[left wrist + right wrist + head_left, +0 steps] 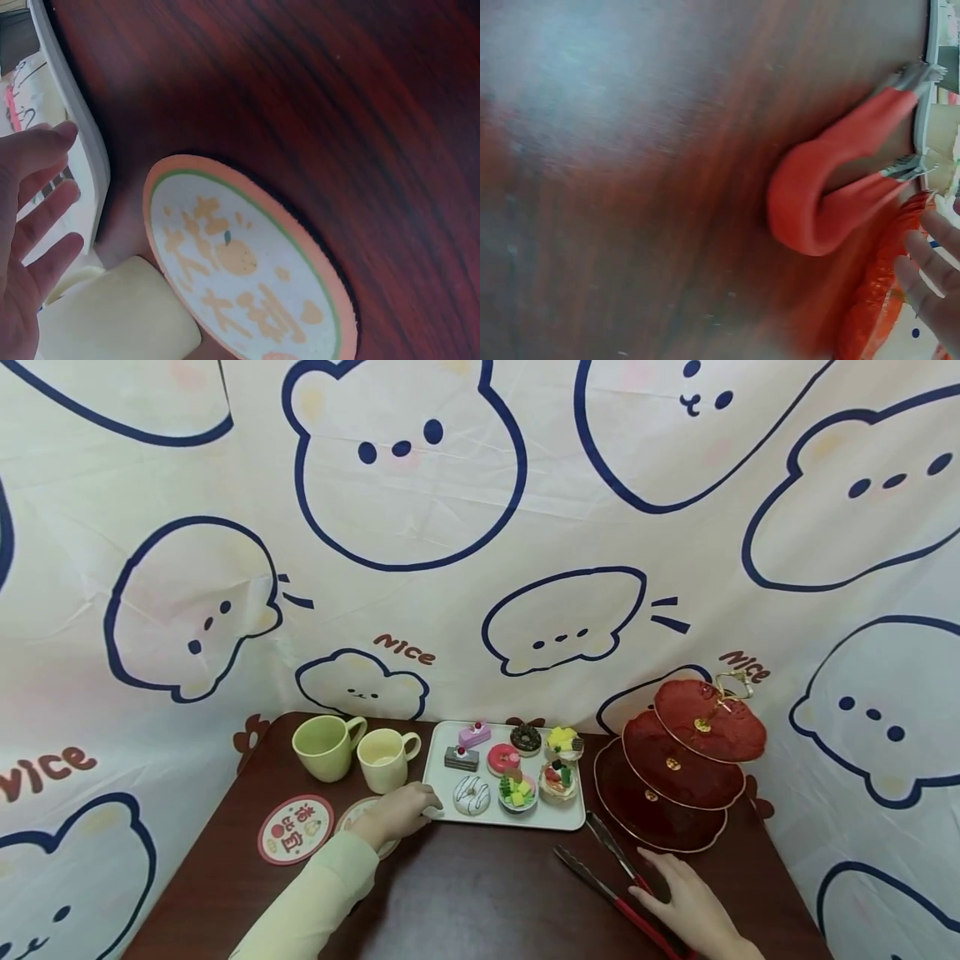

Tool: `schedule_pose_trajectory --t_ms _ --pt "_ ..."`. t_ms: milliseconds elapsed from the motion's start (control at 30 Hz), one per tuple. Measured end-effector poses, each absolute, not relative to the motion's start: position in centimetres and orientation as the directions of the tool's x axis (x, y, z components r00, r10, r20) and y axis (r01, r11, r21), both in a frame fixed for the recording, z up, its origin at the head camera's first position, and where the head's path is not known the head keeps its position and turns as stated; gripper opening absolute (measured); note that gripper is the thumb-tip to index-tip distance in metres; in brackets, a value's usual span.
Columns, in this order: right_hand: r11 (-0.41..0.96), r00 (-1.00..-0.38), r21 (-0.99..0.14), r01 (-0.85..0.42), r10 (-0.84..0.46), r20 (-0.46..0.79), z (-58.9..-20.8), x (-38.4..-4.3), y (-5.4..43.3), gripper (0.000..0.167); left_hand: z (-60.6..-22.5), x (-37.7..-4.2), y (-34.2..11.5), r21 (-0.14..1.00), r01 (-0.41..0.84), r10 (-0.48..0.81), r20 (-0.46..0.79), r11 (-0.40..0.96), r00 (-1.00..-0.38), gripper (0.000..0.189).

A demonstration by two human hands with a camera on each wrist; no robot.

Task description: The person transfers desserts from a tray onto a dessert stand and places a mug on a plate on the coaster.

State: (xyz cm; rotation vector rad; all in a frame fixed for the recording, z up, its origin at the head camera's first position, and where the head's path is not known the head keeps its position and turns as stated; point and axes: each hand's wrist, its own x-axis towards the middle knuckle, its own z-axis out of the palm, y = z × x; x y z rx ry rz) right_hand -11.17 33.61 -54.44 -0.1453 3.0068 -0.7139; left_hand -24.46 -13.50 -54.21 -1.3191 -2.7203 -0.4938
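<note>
My left hand [401, 814] is at the near left corner of a white tray [442, 814], fingers loosely bent and apart in the left wrist view; whether they touch the rim I cannot tell. Toy cakes fill the tray, among them a white donut [472, 795], a pink donut [503, 760] and a chocolate donut [526, 740]. My right hand [693, 897] hovers with spread fingers by the tongs [626, 906]. These tongs have red handles and lie with their arms apart. Under my left forearm a round coaster [240, 262] is partly hidden in the head view.
Two mugs, a green one [324, 750] and a cream one [384, 762], stand left of the tray. A red-rimmed coaster [296, 829] lies before them. On the right rises a three-tier red stand [660, 827] with gold edges. A patterned cloth [465, 610] hangs behind the table.
</note>
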Motion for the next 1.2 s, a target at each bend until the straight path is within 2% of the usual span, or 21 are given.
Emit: schedule_pose_trajectory --t_ms 233,467,667,1033,1200 --pt "0.887 -0.982 -0.46 0.037 -0.052 -0.179 -55.8 -11.0 34.2 0.083 -54.3 -24.6 -13.3 0.287 0.77 0.757 0.183 0.569 -0.628 0.019" --pt "0.888 -0.974 -0.455 0.067 -0.04 -0.222 -57.1 -10.8 34.3 0.086 -55.1 -24.7 -13.0 0.288 0.767 0.754 0.183 0.573 -0.631 0.019" --pt "0.891 -0.975 -0.451 0.046 -0.058 -0.212 -57.9 -10.3 33.9 0.086 -55.6 -24.8 -12.9 0.289 0.772 0.752 0.201 0.566 -0.627 0.02" --pt "0.889 -0.987 -0.459 0.003 -0.072 -0.146 -59.2 -9.8 33.5 0.089 -55.3 -24.5 -12.8 0.304 0.731 0.72 0.171 0.611 -0.672 0.022" --pt "0.899 -0.993 -0.437 -0.039 -0.085 -0.086 -59.7 -9.8 33.5 0.084 -55.2 -24.5 -12.7 0.306 0.726 0.713 0.176 0.616 -0.679 0.02"
